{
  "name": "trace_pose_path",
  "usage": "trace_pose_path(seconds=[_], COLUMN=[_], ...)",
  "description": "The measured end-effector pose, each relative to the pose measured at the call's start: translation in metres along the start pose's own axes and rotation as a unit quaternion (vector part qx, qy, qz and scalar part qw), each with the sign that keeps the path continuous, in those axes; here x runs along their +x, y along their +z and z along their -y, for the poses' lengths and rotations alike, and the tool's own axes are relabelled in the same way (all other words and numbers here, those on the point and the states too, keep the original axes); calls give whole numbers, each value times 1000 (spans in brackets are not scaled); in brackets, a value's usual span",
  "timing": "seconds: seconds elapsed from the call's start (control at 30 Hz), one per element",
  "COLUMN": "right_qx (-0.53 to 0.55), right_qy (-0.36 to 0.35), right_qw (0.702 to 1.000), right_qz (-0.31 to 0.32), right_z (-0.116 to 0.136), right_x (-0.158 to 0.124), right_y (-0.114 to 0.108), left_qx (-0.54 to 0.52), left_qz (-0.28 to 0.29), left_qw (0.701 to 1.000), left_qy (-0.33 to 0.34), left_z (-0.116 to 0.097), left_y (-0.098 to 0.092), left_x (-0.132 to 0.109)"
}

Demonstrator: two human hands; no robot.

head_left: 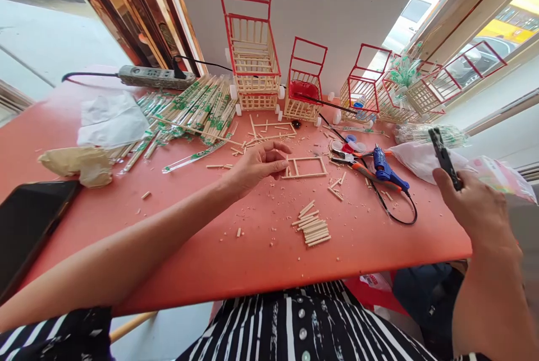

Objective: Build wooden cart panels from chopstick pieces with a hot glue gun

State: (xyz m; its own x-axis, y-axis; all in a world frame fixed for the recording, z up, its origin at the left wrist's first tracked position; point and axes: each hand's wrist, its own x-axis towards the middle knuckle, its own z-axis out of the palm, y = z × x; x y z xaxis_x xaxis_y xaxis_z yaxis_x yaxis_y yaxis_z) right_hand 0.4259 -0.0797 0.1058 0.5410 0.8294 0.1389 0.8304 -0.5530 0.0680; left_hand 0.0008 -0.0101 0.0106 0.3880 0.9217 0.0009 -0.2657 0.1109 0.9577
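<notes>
My left hand (263, 163) reaches over the middle of the table, thumb and fingers pinching the left end of a small rectangular frame of wooden sticks (310, 176). My right hand (480, 198) is raised above the table's right side, closed around a narrow, flat black tool (444, 156) with pale worn specks; its exact kind does not show. Nearer to me lies a pile of short cut sticks (315, 231). Behind my left hand another stick frame (273, 129) rests on the table. Pliers (351, 160) and a blue glue gun (385, 167) lie between my hands.
Miniature stick carts with red rims, including a tall one (255, 58) and a smaller one (305, 80), stand along the wall. Wrapped chopsticks (197, 105), a power strip (155, 77), and a phone (33, 226) are at left. A black cord (400, 220) loops near the glue gun.
</notes>
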Motion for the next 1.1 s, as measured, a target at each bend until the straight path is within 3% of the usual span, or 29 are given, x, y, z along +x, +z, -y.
trace_pose_path(seconds=[0.13,0.27,0.37,0.53,0.63,0.73,0.8,0.87,0.93,1.0,1.1], right_qx=[9,-6,-30,-32,-6,88,199,290,331,339,343], right_qy=[91,118,98,26,4,-71,-169,-269,-353,-393,-424], right_qw=[995,991,993,996,1000,983,945,908,875,853,829], right_qz=[36,56,60,73,-8,-146,-198,-139,-32,54,124], right_z=[-40,-55,-57,-61,-54,-22,17,65,113,153,191], right_x=[4,4,4,7,11,7,-1,-12,-22,-28,-33], right_y=[33,52,60,65,50,24,8,0,2,12,29], left_qx=[68,130,173,216,234,237,230,222,215,210,209], left_qz=[-14,3,26,17,14,12,7,1,-6,-12,-14], left_qw=[997,991,984,976,972,971,973,975,976,977,977], left_qy=[14,16,14,20,29,26,20,19,21,24,39], left_z=[-2,-8,-11,-6,0,2,1,1,1,1,1], left_y=[1,5,11,19,18,17,17,17,17,16,14], left_x=[4,16,29,45,49,53,55,57,57,55,53])
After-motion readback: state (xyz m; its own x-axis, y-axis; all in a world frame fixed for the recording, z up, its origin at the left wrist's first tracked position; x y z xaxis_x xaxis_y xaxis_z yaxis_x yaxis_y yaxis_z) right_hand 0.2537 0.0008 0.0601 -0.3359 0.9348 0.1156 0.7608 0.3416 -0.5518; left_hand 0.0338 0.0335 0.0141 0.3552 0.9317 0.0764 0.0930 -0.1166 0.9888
